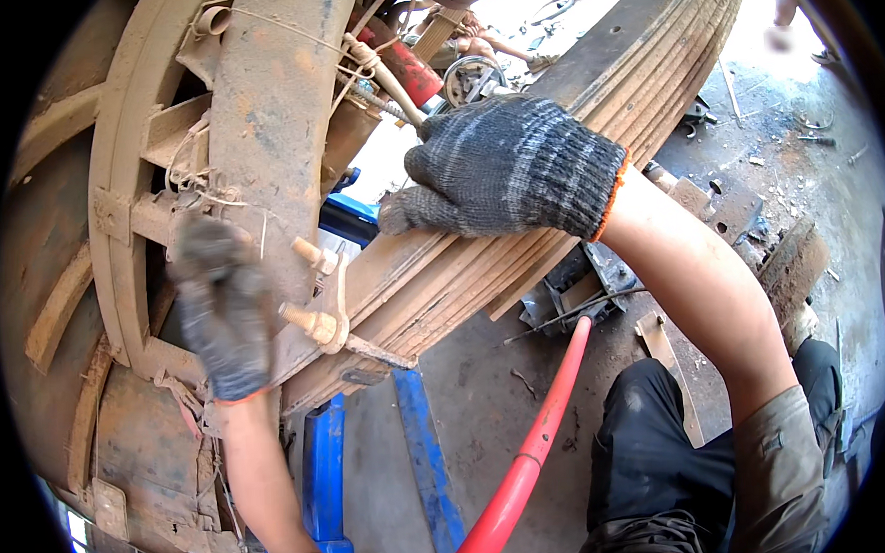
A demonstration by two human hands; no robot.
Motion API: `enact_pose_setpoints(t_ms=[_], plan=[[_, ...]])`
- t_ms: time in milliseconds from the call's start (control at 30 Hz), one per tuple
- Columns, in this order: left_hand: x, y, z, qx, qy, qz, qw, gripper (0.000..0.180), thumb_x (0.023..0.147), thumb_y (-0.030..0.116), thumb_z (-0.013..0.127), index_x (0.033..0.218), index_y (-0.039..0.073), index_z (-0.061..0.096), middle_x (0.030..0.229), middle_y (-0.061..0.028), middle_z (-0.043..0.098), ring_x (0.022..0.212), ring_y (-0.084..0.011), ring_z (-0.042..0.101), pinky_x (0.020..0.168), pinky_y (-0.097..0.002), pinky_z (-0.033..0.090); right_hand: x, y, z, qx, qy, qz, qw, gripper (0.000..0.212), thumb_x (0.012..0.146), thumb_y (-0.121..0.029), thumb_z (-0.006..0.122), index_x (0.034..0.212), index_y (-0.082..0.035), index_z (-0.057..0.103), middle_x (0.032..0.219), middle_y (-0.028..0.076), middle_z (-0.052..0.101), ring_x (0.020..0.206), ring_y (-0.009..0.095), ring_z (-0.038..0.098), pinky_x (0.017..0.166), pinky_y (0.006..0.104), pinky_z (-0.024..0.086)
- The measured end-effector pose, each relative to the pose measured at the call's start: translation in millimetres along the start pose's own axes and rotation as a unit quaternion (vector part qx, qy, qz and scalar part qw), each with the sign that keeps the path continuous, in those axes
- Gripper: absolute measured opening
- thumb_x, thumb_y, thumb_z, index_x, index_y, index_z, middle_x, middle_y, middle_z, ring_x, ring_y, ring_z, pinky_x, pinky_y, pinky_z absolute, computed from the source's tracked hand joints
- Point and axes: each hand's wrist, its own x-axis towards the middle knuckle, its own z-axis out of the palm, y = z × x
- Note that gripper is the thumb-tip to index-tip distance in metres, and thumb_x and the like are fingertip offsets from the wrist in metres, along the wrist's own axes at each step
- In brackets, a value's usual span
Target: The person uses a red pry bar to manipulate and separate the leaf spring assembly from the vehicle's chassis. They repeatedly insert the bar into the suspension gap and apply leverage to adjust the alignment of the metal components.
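A rusty, dirt-covered leaf spring pack [434,301] runs slantwise from the lower left to the upper right. My right hand [517,167], in a dark grey knit glove with an orange cuff, lies over the top of the leaf spring. Its fingers curl toward the far edge, and the fingertips are partly hidden. Beside the vehicle frame [271,97], my left hand [227,308] is in a similar glove and smeared by motion, so its fingers do not show clearly. Just right of it, a thick bolt with a nut [313,325] sticks out by the spring's end, near a second bolt [313,255].
A red pole [527,449] slants up from the lower edge toward metal parts under the spring. Blue steel supports [324,466] stand below the spring's near end. Rusty plates [733,213] and scraps lie on the concrete floor at right. A red cylinder [411,68] shows behind the frame.
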Motion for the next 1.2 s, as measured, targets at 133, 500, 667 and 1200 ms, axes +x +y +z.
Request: enact_pose_setpoints(t_ms=[133,500,667,1200], plan=[[-16,1,0,0.317,0.045,0.065,0.945,0.065,0.096,0.042,0.060,0.147,0.007,0.037,0.110,-0.0012,0.056,0.090,-0.0096,0.052,0.077,-0.0252,0.046,6,2,26,0.034,0.021,-0.049,0.998,0.054,0.098,-0.053,0.045,0.099,-0.005,0.071,0.086,0.017,0.070,0.084,0.032,0.069,0.078,0.0436,0.056],[-27,-25,7,0.388,0.027,-0.099,0.916,0.057,0.101,0.025,0.052,0.151,0.006,0.034,0.128,-0.0094,0.054,0.110,-0.0168,0.056,0.098,-0.0318,0.046,2,0,11,0.059,-0.031,0.003,0.998,0.060,0.096,-0.061,0.044,0.103,-0.009,0.073,0.091,0.014,0.072,0.090,0.028,0.069,0.079,0.0455,0.056],[-25,-31,5,0.420,0.049,0.043,0.905,0.056,0.100,0.023,0.053,0.150,0.006,0.035,0.119,-0.0038,0.056,0.103,-0.0138,0.054,0.092,-0.0310,0.046,-1,0,6,0.045,-0.018,0.007,0.999,0.062,0.095,-0.063,0.044,0.095,-0.009,0.073,0.083,0.014,0.071,0.085,0.030,0.070,0.077,0.0452,0.056],[-26,-22,-8,0.531,-0.032,-0.017,0.847,0.055,0.101,0.017,0.053,0.151,0.003,0.033,0.141,-0.0081,0.049,0.121,-0.0163,0.051,0.104,-0.0330,0.041,2,-2,20,0.074,0.014,-0.012,0.997,0.070,0.089,-0.072,0.044,0.091,-0.009,0.075,0.086,0.013,0.071,0.085,0.028,0.069,0.073,0.0443,0.054]])
